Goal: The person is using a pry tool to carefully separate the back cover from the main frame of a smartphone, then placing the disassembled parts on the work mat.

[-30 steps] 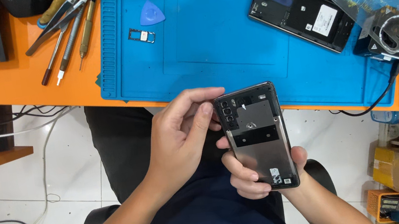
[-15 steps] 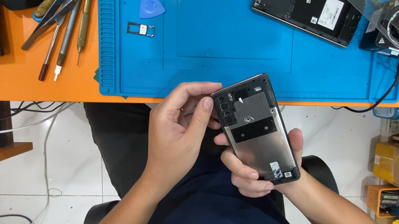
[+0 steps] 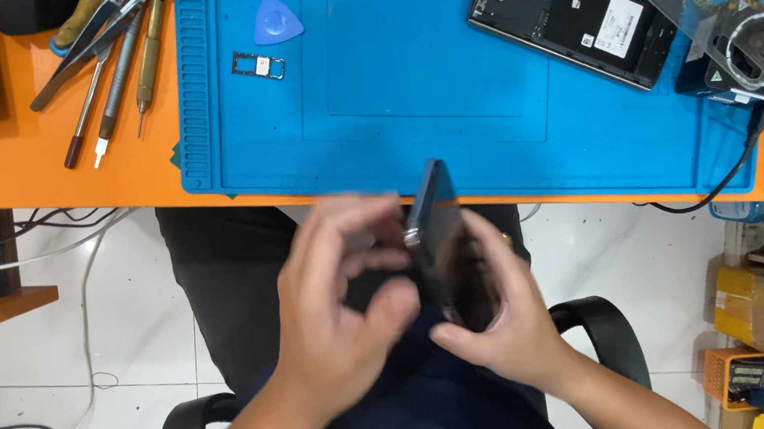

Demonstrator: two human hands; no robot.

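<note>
Both hands hold a dark smartphone (image 3: pixel 433 237) edge-on above the person's lap, just in front of the orange desk (image 3: pixel 15 156). The left hand (image 3: pixel 341 315) pinches its near side; the right hand (image 3: pixel 505 312) cups it from behind. On the blue repair mat (image 3: pixel 405 92) lies another opened phone (image 3: pixel 572 4).

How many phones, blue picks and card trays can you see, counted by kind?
Phones: 2, the held phone and the opened phone
Blue picks: 1
Card trays: 1
Total: 4
</note>
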